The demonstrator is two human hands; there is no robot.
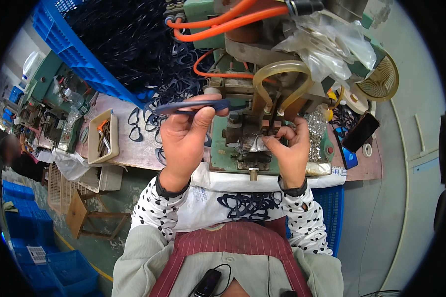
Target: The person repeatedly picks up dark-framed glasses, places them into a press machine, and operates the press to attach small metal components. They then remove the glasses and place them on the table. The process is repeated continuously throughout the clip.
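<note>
My left hand [184, 141] is closed on a dark blue plastic glasses frame [183, 105], held raised left of the machine with thumb and fingers at its right end. At the fixture of a green bench machine [218, 158], my right hand [291, 151] has its fingers curled, thumb and forefinger close together. A small shiny silvery piece [257, 144] lies by those fingertips, on the metal fixture. Whether anything tiny sits in that pinch is hidden. Several dark glasses frames [248, 205] rest on the white cloth over my lap.
A blue crate [79, 54] heaped with dark frames stands at the back left. Loose frames [135, 123] and a beige tool tray [104, 136] lie on the bench. Orange hoses [228, 20] cross above. To the right are small metal parts [316, 136], a phone [361, 132] and a fan [379, 76].
</note>
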